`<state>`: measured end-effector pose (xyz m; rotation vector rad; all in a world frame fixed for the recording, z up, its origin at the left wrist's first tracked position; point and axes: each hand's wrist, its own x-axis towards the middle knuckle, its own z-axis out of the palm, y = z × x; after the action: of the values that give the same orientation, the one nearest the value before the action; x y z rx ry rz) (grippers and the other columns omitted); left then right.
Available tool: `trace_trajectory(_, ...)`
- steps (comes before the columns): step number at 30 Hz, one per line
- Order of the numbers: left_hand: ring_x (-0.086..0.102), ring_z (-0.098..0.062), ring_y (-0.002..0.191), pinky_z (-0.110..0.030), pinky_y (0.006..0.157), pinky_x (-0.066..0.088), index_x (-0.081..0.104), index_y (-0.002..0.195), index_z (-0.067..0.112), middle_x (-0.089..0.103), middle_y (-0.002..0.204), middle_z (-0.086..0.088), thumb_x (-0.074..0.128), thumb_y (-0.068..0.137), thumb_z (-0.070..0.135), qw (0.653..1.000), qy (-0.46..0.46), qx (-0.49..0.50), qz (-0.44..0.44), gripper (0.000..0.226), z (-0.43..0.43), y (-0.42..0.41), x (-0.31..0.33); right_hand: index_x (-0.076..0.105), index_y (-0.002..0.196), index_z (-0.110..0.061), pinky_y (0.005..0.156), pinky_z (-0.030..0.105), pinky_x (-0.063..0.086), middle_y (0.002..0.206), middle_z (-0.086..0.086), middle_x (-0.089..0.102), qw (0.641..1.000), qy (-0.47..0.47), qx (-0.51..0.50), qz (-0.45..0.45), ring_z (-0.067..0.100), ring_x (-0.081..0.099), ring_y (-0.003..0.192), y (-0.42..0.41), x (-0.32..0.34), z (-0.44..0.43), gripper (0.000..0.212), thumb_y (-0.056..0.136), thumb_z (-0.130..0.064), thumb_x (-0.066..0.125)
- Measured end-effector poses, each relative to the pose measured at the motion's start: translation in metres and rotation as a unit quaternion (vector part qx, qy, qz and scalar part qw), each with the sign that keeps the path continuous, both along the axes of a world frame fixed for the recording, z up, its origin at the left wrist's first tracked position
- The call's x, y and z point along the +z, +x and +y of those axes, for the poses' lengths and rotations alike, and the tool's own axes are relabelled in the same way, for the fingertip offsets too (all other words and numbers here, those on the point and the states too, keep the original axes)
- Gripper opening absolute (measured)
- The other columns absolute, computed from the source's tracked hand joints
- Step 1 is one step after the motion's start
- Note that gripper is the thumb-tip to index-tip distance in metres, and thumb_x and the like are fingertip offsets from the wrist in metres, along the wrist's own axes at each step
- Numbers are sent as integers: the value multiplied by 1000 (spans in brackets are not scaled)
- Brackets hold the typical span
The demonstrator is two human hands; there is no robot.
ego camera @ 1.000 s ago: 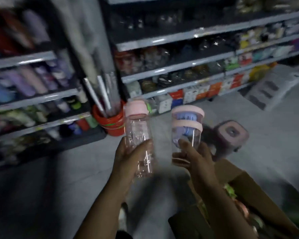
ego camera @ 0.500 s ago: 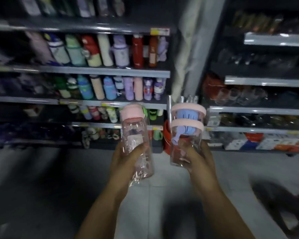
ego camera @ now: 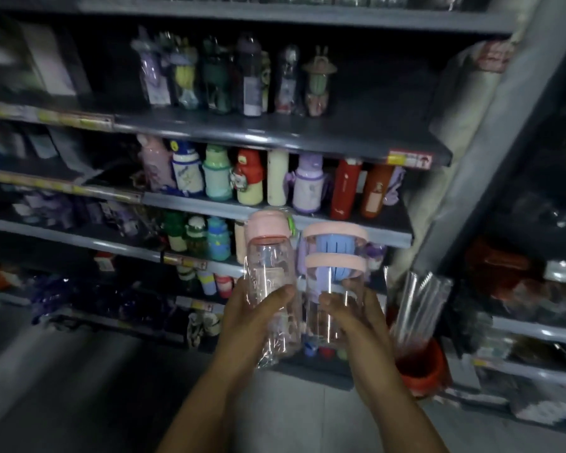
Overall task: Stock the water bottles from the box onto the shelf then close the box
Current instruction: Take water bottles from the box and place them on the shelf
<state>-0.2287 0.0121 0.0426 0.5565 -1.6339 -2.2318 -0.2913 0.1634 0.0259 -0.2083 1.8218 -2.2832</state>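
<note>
Two clear bottles are held upright, almost touching, in front of the shelf (ego camera: pixel 356 138) of coloured flasks (ego camera: pixel 249 181). Our left hand (ego camera: pixel 252 318) curls its fingers round the pink-capped bottle (ego camera: pixel 268 273), and our right hand (ego camera: pixel 356 325) clasps the pink-banded bottle (ego camera: pixel 335 256). To the right a red bucket (ego camera: pixel 422 367) holds what seem to be wrapped rods (ego camera: pixel 415 305), blurred.

Bare forearms enter from six o'clock. The left hand (ego camera: pixel 246 322) and right hand (ego camera: pixel 356 322) seem bare too; dim light blurs detail.
</note>
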Motion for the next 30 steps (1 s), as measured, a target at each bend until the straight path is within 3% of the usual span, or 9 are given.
trace_trajectory(5,75,-25,104,-51,92,59,65,128,26,77,116,-3,75,89,18,999,-34,11,40,40,-53,-85,45,62,121,-42,100,47,54,130,-13,66,998,-25,54,5,8,68,113,-101,31,-56,66,62,-45,92)
trace_trajectory(11,77,-20,95,-36,73,63,67,121,28,78,110,-1,77,85,23,996,-41,44,72,37,-118,-177,88,61,130,-30,69,36,61,126,-5,69,995,-40,63,59,13,74,98,-213,82,-116,68,69,-41,89)
trace_trajectory(14,76,-3,81,-19,59,58,66,116,31,79,96,14,73,90,22,994,-63,7,86,28,-146,-227,105,63,130,-34,81,33,58,125,-10,70,996,-19,42,80,11,70,108,-257,104,-139,69,66,-49,87)
trace_trajectory(16,73,4,86,-19,71,59,66,119,33,77,98,22,76,88,38,993,-86,-27,82,32,-169,-263,121,67,126,-29,96,51,54,123,-2,72,995,-23,50,78,23,68,115,-285,122,-153,71,64,-55,88)
trace_trajectory(18,71,-9,108,-37,95,56,63,132,33,74,121,14,79,76,64,992,-99,-52,56,66,-191,-297,136,71,120,-21,102,61,49,118,16,70,994,-30,67,81,41,64,115,-312,138,-166,66,66,-56,86)
trace_trajectory(20,72,-17,110,-45,98,54,66,129,32,75,120,8,77,76,67,989,-115,-79,50,64,-215,-330,147,70,118,-16,103,62,48,123,26,64,995,-32,63,72,45,61,116,-335,153,-178,50,78,-44,79)
trace_trajectory(23,77,-17,88,-32,77,62,74,111,20,80,99,0,80,78,57,987,-116,-98,49,50,-241,-372,161,70,113,-12,88,46,57,108,15,71,998,-40,26,49,31,70,98,-362,171,-193,37,84,-36,69)
trace_trajectory(26,65,-6,54,-18,51,47,70,86,20,69,64,11,82,78,54,981,-162,-98,51,36,-264,-413,163,73,113,-5,70,36,59,99,15,75,998,-21,-18,56,30,70,90,-389,176,-204,33,88,-27,71)
trace_trajectory(30,71,-4,92,-26,79,55,71,121,27,75,105,13,86,70,58,965,-212,-137,66,61,-278,-452,172,74,106,-1,65,34,57,90,17,76,997,-14,-34,67,27,72,79,-417,179,-211,30,80,-17,73)
